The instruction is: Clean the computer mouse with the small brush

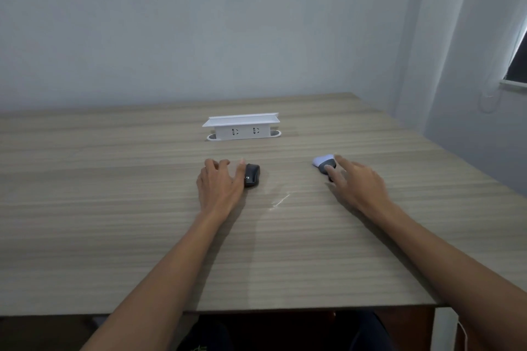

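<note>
Head camera showed a wooden table (114,208) reaching back to a pale wall (171,23). A white socket box (242,127) stood upright on the table toward its far edge. Nearer than the socket box and to its left, the left hand (219,184) lay with fingers relaxed and slightly apart, its thumb side touching the black mouse (252,175), which sat on the table just nearer than the box. Nearer than the box and well to its right, the right hand (358,182) had fingers spread, fingertips (330,169) touching the small white-and-grey brush (323,162) lying on the table; whether they gripped it could not be told.
</note>
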Motion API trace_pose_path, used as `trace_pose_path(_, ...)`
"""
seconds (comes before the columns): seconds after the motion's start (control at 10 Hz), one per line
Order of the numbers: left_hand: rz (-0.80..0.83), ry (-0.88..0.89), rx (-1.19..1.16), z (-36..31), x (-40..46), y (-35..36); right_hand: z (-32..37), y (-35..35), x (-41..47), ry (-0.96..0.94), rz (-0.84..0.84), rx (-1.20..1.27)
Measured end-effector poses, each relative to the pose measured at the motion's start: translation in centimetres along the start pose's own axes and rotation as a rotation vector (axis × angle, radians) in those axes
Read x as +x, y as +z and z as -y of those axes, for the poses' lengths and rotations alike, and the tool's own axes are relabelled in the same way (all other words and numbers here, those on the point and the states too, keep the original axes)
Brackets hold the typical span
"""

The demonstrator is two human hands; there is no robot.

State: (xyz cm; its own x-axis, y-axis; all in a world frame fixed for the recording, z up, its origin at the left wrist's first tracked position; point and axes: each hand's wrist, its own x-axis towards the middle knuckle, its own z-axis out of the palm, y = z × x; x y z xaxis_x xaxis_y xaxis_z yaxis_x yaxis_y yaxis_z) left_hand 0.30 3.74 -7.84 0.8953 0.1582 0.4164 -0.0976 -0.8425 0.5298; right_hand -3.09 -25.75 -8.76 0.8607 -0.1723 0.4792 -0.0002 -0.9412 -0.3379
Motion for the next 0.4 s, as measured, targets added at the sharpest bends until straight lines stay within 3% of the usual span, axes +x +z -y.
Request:
trace_pose_path(0.2, 0.079, 0.000, 0.127, 4.2, -0.1, -0.9, -3.5, -1.2, -0.7, -0.050, 0.052, -0.014)
trace_pose_path(0.4, 0.224, -0.040, 0.246, 6.2, -0.4, -1.3, -5.2, -0.5, -0.2, 0.046, 0.145, -0.084)
